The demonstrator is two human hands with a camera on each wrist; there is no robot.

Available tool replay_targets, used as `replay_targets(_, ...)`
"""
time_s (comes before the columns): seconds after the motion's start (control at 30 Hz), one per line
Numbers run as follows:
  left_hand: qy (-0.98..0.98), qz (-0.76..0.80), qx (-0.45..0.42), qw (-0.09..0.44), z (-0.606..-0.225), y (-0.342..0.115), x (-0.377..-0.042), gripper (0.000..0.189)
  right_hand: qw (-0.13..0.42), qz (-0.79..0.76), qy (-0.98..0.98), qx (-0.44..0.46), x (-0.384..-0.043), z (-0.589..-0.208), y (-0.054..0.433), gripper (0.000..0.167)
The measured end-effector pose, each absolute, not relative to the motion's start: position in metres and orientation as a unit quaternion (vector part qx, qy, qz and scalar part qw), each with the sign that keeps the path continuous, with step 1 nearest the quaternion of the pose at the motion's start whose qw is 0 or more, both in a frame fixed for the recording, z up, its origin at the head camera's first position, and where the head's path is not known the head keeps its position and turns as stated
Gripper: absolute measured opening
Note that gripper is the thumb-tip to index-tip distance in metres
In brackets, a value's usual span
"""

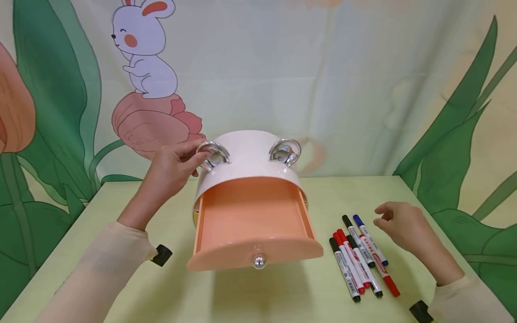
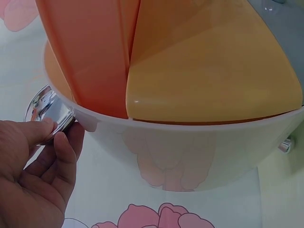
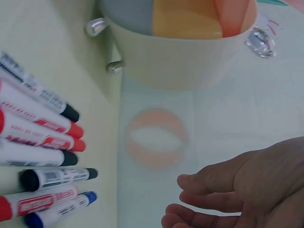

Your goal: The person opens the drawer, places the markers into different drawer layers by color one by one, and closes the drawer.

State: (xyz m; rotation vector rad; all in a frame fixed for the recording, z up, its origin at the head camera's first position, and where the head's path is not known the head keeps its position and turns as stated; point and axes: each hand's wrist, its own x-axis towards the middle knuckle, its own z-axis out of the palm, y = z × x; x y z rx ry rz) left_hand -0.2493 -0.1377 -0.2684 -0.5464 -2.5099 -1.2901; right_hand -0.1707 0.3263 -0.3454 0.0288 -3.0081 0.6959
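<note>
From where I stand, the far left has one orange tulip (image 1: 14,103) and broad green leaves (image 1: 52,89) on the cloth backdrop (image 1: 250,89), with one white rabbit (image 1: 147,54) sitting on a pink blossom (image 1: 151,119) beside them. In front comes the person's left hand (image 1: 171,168), with one black piece (image 1: 162,255) at its wrist; thumb and fingers pinch the left one of two silver ears (image 1: 218,157), hiding part of it. The ear belongs to one rounded white box (image 1: 248,157), which stands mid-table; its other silver ear is untouched. One peach drawer (image 1: 222,255) juts out of the box towards the person, with one silver knob (image 1: 259,261) on its front, and its wide front panel stands between the left hand and the markers. From the left wrist, a yellow-orange panel (image 2: 213,71) shows next to the peach one. Right of the box, seven markers lie close together on the pale green table (image 1: 331,193): three black-capped markers (image 1: 344,270), three red-capped markers (image 1: 348,263) and one blue-capped marker (image 1: 370,240). Just beyond them hangs the right hand (image 1: 405,226), fingers loosely bent, a narrow gap below the thumb, holding nothing; a second black piece sits at that wrist. More painted leaves fill the far right.
</note>
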Motion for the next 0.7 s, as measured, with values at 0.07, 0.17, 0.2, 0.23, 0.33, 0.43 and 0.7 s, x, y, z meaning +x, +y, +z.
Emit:
replay_targets(0.07, -0.866, -0.444, -0.189, 0.133, -0.269, -0.137, -0.250, 0.040, 0.016, 0.225, -0.974, 0.000, -0.170, -0.353, 0.330, 0.029)
replay_targets(0.17, -0.866, -0.443, -0.189, 0.132, -0.269, -0.137, -0.250, 0.037, -0.001, 0.223, -0.975, -0.011, -0.171, -0.365, 0.335, 0.028)
replay_targets(0.2, -0.866, -0.443, -0.188, 0.131, -0.269, -0.137, -0.250, 0.037, -0.008, 0.223, -0.975, -0.013, -0.172, -0.369, 0.337, 0.028)
replay_targets(0.23, -0.866, -0.444, -0.188, 0.132, -0.269, -0.137, -0.250, 0.037, -0.014, 0.223, -0.975, -0.017, -0.173, -0.373, 0.339, 0.028)
replay_targets(0.33, -0.867, -0.443, -0.188, 0.130, -0.268, -0.137, -0.250, 0.038, -0.030, 0.225, -0.974, -0.028, -0.175, -0.383, 0.346, 0.028)
replay_targets(0.43, -0.871, -0.437, -0.184, 0.126, -0.267, -0.137, -0.250, 0.039, -0.045, 0.228, -0.972, -0.040, -0.176, -0.391, 0.351, 0.028)
replay_targets(0.7, -0.874, -0.429, -0.188, 0.128, -0.265, -0.137, -0.250, 0.038, -0.069, 0.235, -0.968, -0.062, -0.178, -0.406, 0.353, 0.030)
